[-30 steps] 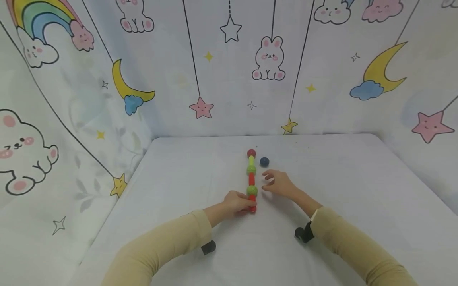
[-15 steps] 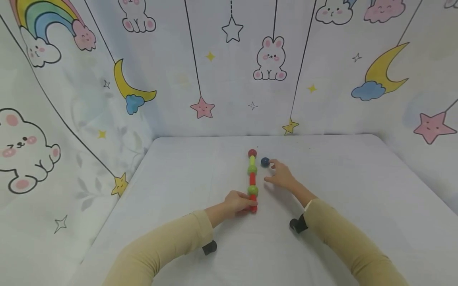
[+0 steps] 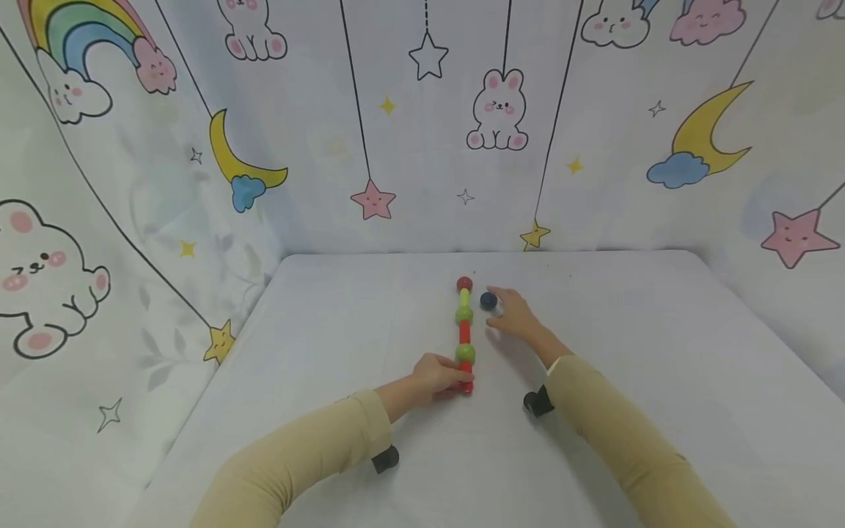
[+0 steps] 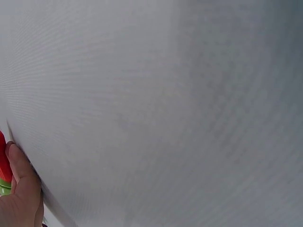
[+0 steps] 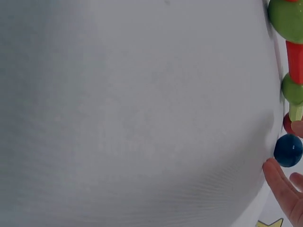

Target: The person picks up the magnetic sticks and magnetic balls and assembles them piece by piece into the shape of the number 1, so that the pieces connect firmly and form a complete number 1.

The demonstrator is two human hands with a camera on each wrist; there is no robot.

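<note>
A straight row of red rods [image 3: 465,332], a yellow-green rod [image 3: 465,297], green balls [image 3: 465,353] and a red ball [image 3: 464,283] at the far end lies on the table. My left hand [image 3: 436,376] pinches the nearest red rod between thumb and fingers; the left wrist view has this rod [image 4: 4,163] at its edge. To the right of the row's far end sits a dark blue ball [image 3: 488,301]. My right hand [image 3: 516,315] is spread beside it, thumb and fingers apart. In the right wrist view the blue ball [image 5: 288,150] lies between thumb and fingertips; whether they touch it is unclear.
A white cloth covers the table [image 3: 343,315]. Behind and at the sides hangs a printed curtain [image 3: 317,132] with rabbits, moons and stars. Dark wrist cameras [image 3: 538,402] sit below both sleeves, close to the tabletop.
My right hand has moved away from me and now has its fingers and thumb about the blue ball. My left hand keeps its pinch on the near red rod, and the row stays put.
</note>
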